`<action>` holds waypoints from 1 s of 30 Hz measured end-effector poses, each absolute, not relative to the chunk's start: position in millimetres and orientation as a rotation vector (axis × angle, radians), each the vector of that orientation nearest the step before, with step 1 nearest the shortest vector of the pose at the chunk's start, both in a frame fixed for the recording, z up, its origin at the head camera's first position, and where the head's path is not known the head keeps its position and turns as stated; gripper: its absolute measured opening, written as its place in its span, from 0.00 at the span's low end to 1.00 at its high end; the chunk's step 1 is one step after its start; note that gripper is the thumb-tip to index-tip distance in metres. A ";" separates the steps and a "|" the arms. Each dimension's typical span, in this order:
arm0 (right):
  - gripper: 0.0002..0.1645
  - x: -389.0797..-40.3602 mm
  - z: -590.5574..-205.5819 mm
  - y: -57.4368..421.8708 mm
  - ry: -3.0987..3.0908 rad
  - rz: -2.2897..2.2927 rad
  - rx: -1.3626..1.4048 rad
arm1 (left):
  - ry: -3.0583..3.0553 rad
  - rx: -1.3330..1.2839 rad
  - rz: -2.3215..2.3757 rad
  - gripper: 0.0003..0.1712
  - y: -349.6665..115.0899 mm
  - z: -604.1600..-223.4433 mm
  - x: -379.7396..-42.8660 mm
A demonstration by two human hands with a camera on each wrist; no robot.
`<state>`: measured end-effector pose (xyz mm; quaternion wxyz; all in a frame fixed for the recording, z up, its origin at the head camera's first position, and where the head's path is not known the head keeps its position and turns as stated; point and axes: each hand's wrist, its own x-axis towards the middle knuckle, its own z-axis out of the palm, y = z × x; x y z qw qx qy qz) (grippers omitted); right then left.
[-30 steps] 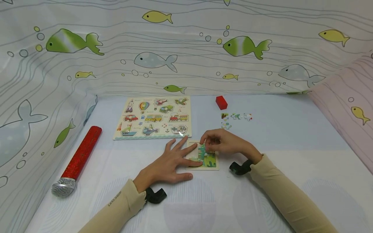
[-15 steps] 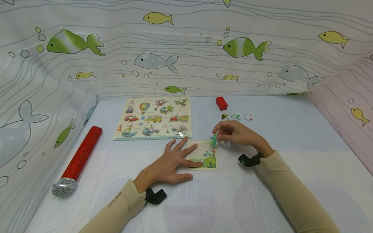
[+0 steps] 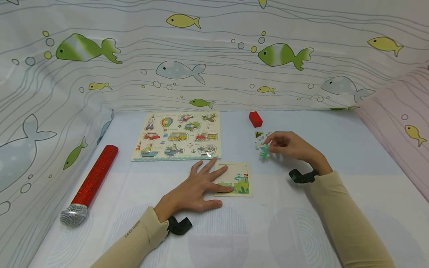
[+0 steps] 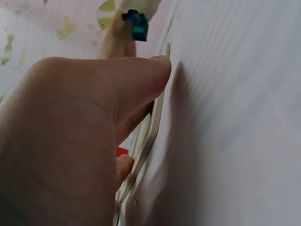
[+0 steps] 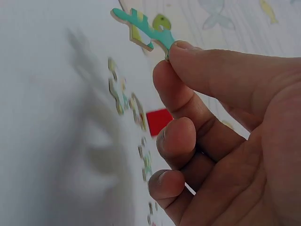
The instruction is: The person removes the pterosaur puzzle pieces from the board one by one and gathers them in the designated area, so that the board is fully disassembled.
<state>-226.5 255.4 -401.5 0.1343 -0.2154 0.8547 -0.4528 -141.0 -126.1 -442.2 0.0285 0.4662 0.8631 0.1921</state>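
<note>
Teal puzzle piece [image 5: 152,32], one end hidden in right grip [image 3: 292,146]

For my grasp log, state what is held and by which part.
The right grip pinches a teal puzzle piece by one end; the left grip holds nothing.

Left hand [image 4: 82,113] over thin pale board [image 4: 153,127], edge toward camera.

Right hand [image 3: 295,149] partly hid loose jigsaw pieces [image 3: 259,135]

The left hand [image 3: 194,190] covered part of the wooden puzzle tray [image 3: 236,170]; captions [image 3: 158,150] on the transport puzzle board [image 3: 201,127] were too small to read. In the right wrist view, the grip masked one end of the teal piece [image 5: 143,25] and part of the red block [image 5: 159,122].
</note>
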 end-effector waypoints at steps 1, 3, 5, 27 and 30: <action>0.13 -227.2 -401.9 259.0 2.482 -1.315 -0.606 | 2.663 1.438 0.593 0.27 -126.0 -442.1 -141.0; 0.13 -228.0 -402.4 265.2 2.507 -1.307 -0.575 | 2.661 1.435 0.593 0.27 -125.8 -441.9 -140.9; 0.14 -228.6 -403.7 270.3 2.527 -1.299 -0.543 | 2.659 1.430 0.592 0.27 -125.4 -441.7 -140.9; 0.15 -234.3 -418.4 268.8 2.797 -1.090 -0.277 | 2.669 1.439 0.575 0.27 -125.8 -442.2 -140.9; 0.15 -234.8 -420.5 266.4 2.827 -1.050 -0.254 | 2.666 1.438 0.581 0.27 -125.7 -441.9 -141.0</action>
